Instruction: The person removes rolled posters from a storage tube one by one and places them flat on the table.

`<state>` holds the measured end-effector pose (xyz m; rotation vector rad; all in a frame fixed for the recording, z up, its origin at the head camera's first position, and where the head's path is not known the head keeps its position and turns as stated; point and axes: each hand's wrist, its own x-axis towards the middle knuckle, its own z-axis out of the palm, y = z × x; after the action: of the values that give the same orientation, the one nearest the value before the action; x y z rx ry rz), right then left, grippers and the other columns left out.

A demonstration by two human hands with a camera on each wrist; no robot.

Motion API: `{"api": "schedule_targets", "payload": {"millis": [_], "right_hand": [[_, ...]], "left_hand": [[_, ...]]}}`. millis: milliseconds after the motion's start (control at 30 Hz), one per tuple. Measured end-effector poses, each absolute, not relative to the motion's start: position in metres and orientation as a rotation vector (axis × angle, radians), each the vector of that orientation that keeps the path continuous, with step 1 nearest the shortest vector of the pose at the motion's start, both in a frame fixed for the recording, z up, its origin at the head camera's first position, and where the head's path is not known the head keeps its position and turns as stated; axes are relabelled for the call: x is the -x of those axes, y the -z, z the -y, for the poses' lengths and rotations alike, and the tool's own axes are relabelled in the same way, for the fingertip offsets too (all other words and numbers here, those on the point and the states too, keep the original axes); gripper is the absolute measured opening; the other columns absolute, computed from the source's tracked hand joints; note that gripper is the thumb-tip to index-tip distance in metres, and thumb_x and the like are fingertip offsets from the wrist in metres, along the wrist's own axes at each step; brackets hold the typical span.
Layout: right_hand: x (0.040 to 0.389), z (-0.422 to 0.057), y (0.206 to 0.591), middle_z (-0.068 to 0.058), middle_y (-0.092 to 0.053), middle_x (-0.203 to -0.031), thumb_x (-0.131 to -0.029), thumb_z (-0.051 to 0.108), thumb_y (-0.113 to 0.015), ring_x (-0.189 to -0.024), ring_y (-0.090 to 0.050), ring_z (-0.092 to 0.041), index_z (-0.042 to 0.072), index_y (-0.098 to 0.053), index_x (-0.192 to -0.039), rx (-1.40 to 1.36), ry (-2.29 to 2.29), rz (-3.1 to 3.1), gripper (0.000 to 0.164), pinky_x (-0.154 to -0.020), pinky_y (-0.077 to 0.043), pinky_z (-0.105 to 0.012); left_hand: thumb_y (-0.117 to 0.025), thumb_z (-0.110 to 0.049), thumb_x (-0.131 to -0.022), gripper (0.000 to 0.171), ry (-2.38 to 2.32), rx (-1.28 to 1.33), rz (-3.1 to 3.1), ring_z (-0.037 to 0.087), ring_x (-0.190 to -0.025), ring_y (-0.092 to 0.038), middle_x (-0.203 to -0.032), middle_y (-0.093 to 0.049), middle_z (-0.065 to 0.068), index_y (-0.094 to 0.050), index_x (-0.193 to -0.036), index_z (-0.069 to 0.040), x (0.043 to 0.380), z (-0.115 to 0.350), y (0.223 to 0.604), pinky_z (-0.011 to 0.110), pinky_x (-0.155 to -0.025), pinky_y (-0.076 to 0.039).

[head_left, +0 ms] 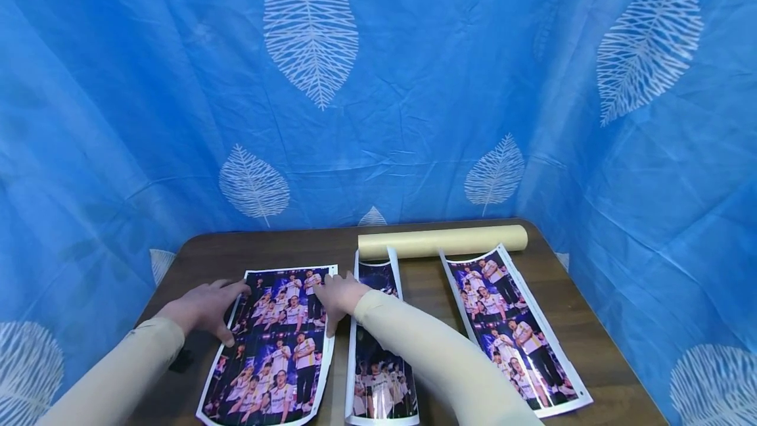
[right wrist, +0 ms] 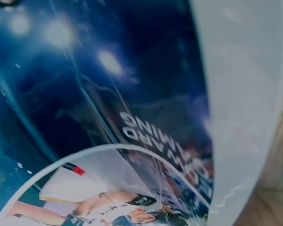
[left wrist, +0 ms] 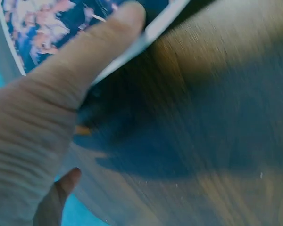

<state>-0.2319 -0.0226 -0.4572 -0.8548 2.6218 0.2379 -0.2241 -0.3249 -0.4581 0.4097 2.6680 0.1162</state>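
A glossy printed photo sheet (head_left: pixel 278 347) with a white border lies at the table's left, its lower part bowed. My left hand (head_left: pixel 207 307) is at its left edge, fingers and thumb spread; the left wrist view shows the thumb (left wrist: pixel 104 42) lying over the border. At the sheet's upper right edge my right hand (head_left: pixel 340 296) reaches down with extended fingers. Under my right forearm is a narrow, curled photo sheet (head_left: pixel 378 347). The right wrist view is filled by a dark print (right wrist: pixel 108 94) with a white border, part of the hand (right wrist: pixel 273 197) showing beyond it.
Another curled photo sheet (head_left: pixel 514 327) lies on the right. A pale yellow roll (head_left: pixel 443 242) stretches along the back of the brown table (head_left: pixel 236 248), touching or near the sheets' top corners. Blue leaf-patterned curtains (head_left: pixel 402 84) surround the table. A small dark object (head_left: pixel 181 360) is under the left wrist.
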Motion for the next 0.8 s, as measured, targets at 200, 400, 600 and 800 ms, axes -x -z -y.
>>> {"api": "schedule_targets", "payload": {"millis": [200, 400, 600, 800], "right_hand": [[0.241, 0.022, 0.457, -0.011, -0.025, -0.167, -0.066, 0.068, -0.087, -0.153, -0.024, -0.027, 0.029, -0.024, -0.164, 0.775, -0.215, -2.572, 0.123, -0.123, -0.020, -0.048], [0.244, 0.022, 0.456, -0.012, -0.024, -0.167, -0.064, 0.071, -0.086, -0.153, -0.023, -0.028, 0.029, -0.024, -0.164, 0.776, -0.251, -2.560, 0.125, -0.123, -0.019, -0.048], [0.245, 0.020, 0.455, -0.011, -0.026, -0.167, -0.063, 0.072, -0.086, -0.152, -0.025, -0.028, 0.030, -0.025, -0.164, 0.779, -0.271, -2.573, 0.125, -0.124, -0.019, -0.046], [0.245, 0.019, 0.458, -0.010, -0.025, -0.167, -0.063, 0.073, -0.085, -0.153, -0.023, -0.027, 0.030, -0.023, -0.164, 0.795, -0.259, -2.569, 0.126, -0.124, -0.018, -0.046]], "left_hand": [[-0.094, -0.068, -0.047, 0.113, -0.070, -0.493, -2.685, 0.058, -0.133, -0.039, -0.149, -0.045, 0.028, -0.052, -0.138, -0.015, 0.228, 0.329, 0.461, 0.075, -0.102, -0.035], [-0.090, -0.074, -0.047, 0.119, -0.057, -0.525, -2.689, 0.056, -0.131, -0.042, -0.146, -0.049, 0.026, -0.050, -0.140, -0.013, 0.230, 0.333, 0.465, 0.074, -0.102, -0.035], [-0.088, -0.076, -0.048, 0.119, -0.051, -0.524, -2.685, 0.055, -0.130, -0.043, -0.146, -0.050, 0.025, -0.049, -0.141, -0.013, 0.232, 0.332, 0.464, 0.074, -0.103, -0.035], [-0.087, -0.078, -0.047, 0.120, -0.054, -0.536, -2.701, 0.053, -0.131, -0.044, -0.149, -0.049, 0.024, -0.051, -0.140, -0.012, 0.229, 0.333, 0.466, 0.073, -0.104, -0.035]]}}
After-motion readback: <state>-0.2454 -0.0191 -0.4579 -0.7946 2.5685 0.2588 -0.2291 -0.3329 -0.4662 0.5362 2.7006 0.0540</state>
